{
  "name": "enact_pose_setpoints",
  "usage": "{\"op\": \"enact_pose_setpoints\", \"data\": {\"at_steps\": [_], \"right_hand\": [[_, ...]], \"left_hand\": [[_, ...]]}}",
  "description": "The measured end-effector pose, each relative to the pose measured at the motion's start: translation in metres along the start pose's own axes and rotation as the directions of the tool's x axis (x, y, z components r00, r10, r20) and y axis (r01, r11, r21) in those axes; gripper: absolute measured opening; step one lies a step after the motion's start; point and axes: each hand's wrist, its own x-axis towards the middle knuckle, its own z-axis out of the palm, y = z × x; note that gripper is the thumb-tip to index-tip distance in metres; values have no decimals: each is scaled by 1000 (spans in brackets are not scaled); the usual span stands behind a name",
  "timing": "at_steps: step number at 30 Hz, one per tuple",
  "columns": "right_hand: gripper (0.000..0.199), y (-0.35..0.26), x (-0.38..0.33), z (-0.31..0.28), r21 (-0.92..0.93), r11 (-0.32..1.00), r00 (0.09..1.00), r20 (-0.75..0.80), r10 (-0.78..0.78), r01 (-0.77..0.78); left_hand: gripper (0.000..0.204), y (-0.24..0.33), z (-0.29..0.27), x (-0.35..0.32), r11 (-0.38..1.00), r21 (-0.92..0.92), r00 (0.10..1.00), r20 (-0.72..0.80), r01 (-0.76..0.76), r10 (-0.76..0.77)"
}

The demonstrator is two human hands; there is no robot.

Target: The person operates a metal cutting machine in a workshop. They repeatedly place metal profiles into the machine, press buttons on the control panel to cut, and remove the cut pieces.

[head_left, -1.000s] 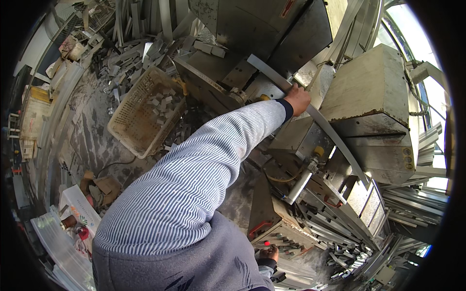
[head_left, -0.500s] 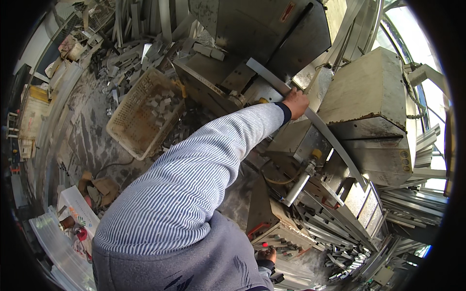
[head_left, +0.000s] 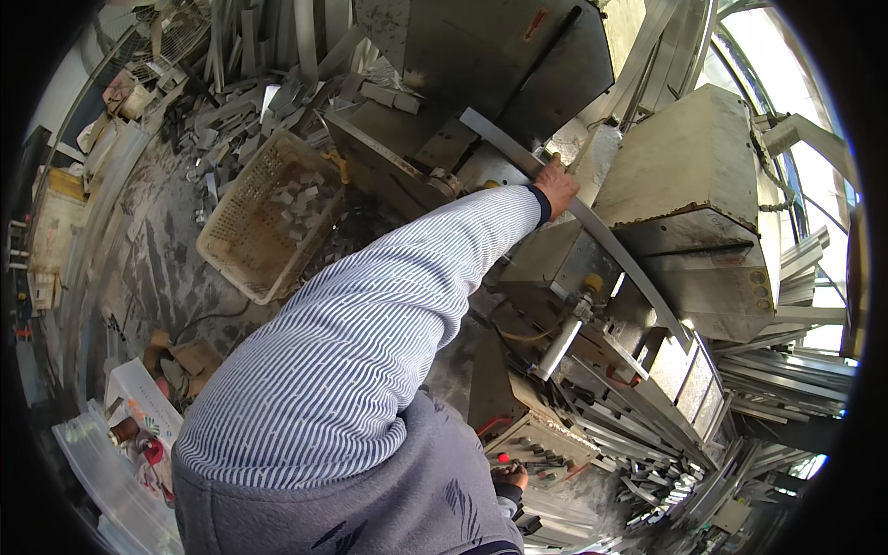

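Observation:
My left hand (head_left: pixel 558 189), at the end of a blue-and-white striped sleeve, is closed on a long, flat silvery metal bar (head_left: pixel 622 252). The bar lies slantwise between a large grey metal machine housing (head_left: pixel 481 57) at the top and a boxy pale housing (head_left: pixel 683 171) on the right. Lower down, my right hand (head_left: pixel 511 476) is beside a control panel (head_left: pixel 555 449) with a red button and several dark knobs. The fingers of my right hand are small and partly hidden, so their grip cannot be made out.
A dirty plastic crate (head_left: pixel 215 242) with small metal offcuts stands on the floor to the left. Piled metal scraps (head_left: pixel 236 116) lie behind it. A pneumatic cylinder (head_left: pixel 561 347) sits below the bar. Long metal profiles (head_left: pixel 786 370) are stacked at the right.
The scene has shifted slightly left and up in the picture. My left hand stays on the bar, and my right hand stays by the control panel.

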Motion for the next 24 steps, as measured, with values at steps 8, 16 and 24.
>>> {"op": "enact_pose_setpoints", "data": {"at_steps": [8, 16, 24], "right_hand": [[23, 12, 3, -3, 409, 908, 988, 151, 30, -90], [28, 27, -2, -23, 354, 935, 998, 43, -46, 27], [17, 20, 37, -67, 253, 962, 992, 41, -122, 107]], "left_hand": [[33, 0, 9, 6, 998, 60, 999, -36, 16, -14], [56, 27, 8, -14, 965, 137, 971, -116, 224, -209], [44, 58, -21, -91, 952, -58, 953, 55, 301, -298]]}}
